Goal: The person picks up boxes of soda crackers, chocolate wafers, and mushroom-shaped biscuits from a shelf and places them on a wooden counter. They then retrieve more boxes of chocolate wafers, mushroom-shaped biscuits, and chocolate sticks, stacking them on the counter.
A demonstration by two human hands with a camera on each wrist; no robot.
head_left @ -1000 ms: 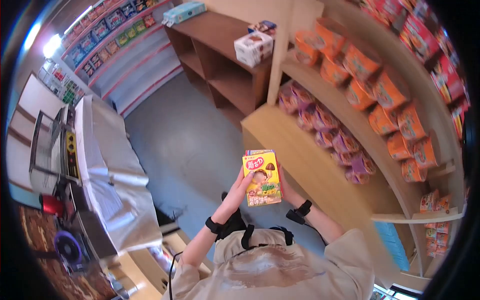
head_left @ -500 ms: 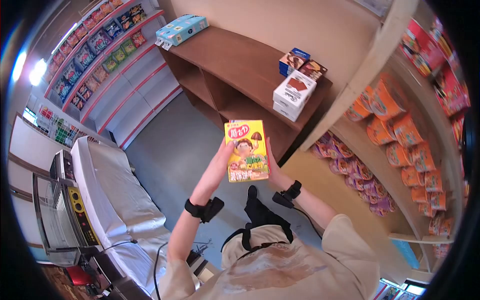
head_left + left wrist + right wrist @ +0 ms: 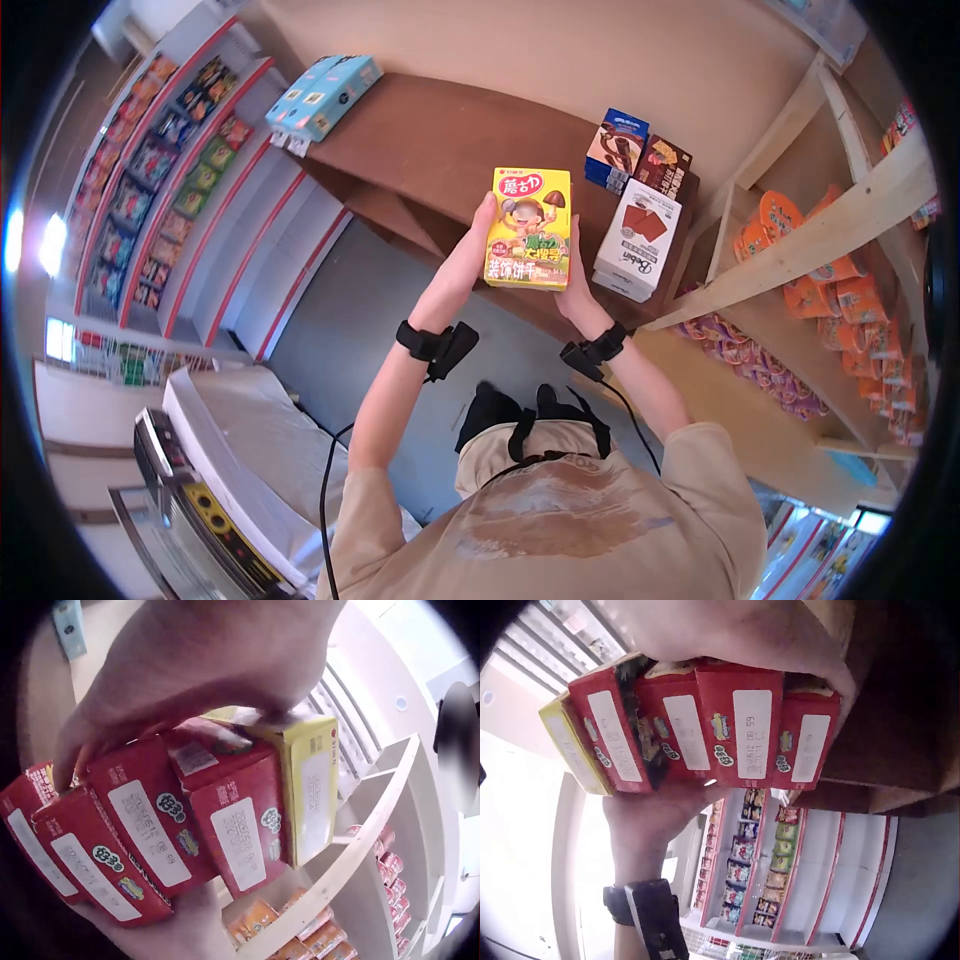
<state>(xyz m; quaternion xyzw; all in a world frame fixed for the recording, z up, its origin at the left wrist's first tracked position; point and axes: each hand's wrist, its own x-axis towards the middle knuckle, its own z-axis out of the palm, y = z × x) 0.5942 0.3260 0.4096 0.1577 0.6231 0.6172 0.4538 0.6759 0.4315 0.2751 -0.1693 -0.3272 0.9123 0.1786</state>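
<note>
Between both hands is a stack of snack boxes, held in front of the chest. On top lies a yellow biscuit box [image 3: 528,230] with a cartoon child and mushrooms on its face. Beneath it, several red boxes [image 3: 754,735] with white date labels show in the wrist views. My left hand [image 3: 476,250] grips the stack's left side, thumb at the yellow box's edge. From the right side, my right hand [image 3: 576,288] holds the same stack, its fingers partly hidden. The stack overlaps the brown shelf unit's [image 3: 450,130] front edge in the head view.
On the brown unit's top stand a blue box [image 3: 615,145], a brown box [image 3: 665,165] and white boxes [image 3: 640,235] at right, and light-blue packs [image 3: 325,95] at left. A wooden post [image 3: 790,245] and noodle-cup shelves flank the right. A cloth-covered counter [image 3: 250,430] is at left.
The person has come closer to the brown unit, and the view has turned toward it. Both hands have raised the stack forward, and its top now overlaps the unit.
</note>
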